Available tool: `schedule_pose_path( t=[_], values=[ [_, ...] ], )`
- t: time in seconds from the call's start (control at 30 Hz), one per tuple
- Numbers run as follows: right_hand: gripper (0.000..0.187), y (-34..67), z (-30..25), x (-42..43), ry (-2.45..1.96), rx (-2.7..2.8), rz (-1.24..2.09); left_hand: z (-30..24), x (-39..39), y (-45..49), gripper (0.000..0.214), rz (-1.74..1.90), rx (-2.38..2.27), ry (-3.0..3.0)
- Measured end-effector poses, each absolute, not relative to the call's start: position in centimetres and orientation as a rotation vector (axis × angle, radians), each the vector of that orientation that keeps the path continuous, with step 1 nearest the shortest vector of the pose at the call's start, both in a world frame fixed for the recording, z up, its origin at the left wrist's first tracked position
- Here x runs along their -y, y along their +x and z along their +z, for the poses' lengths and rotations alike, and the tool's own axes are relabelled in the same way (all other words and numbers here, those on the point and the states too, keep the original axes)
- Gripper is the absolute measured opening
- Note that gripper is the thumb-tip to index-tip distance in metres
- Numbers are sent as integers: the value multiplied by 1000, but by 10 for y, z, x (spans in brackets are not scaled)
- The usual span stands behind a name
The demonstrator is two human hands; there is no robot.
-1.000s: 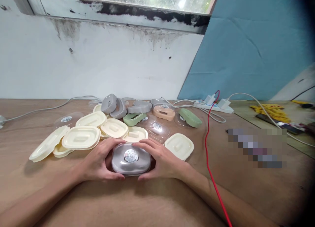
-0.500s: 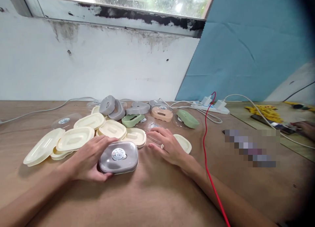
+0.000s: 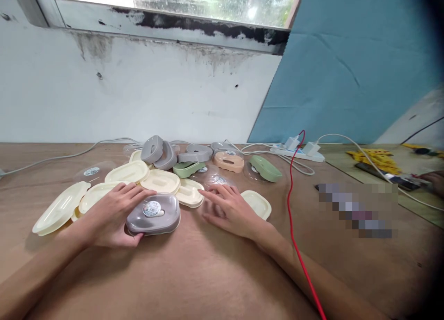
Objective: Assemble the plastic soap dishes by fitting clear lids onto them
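Observation:
My left hand [image 3: 109,216] grips a grey soap box with a clear lid and a round sticker [image 3: 153,214], resting on the wooden table [image 3: 215,273]. My right hand [image 3: 229,209] lies apart from it with fingers spread, flat on the table beside a clear lid [image 3: 217,181] and a cream lid [image 3: 257,203]. Behind the hands lies a pile of cream lids [image 3: 128,172], grey box parts [image 3: 163,153], green parts [image 3: 265,167] and a peach part [image 3: 229,161].
A red cable [image 3: 291,209] runs down the table on the right. A white power strip with plugs [image 3: 298,151] and white cords sit at the back. Yellow items [image 3: 379,158] and another person's hand [image 3: 433,181] are at far right. Wall and window lie behind.
My right hand let go of the grey box and moved right, spreading flat. My left hand slid the box to the left, toward the cream lids.

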State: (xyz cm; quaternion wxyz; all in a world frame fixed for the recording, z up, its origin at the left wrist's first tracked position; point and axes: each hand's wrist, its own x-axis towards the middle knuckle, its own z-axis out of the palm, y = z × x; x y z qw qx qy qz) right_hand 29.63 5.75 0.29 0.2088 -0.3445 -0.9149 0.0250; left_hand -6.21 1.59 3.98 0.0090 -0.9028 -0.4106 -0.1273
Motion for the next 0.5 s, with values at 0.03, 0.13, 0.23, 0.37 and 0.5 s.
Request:
schedule_pose_path(
  t=[0.03,0.13,0.23,0.37,0.5],
  values=[
    [62,294,2,-56,-967,2571,56,40,-17,-64,73,-407,1302,-2799],
    [73,285,-2,-50,-975,2619,40,37,-19,-68,72,-452,1332,-2757],
    [64,279,-2,-47,-975,2610,70,34,-21,-70,72,-491,1318,-2737],
    [41,280,0,-50,-969,2528,120,31,-23,-73,74,-485,1319,-2717],
    [34,287,-2,-55,-878,2448,185,28,-26,-77,76,-491,1345,-2682]
  ],
)
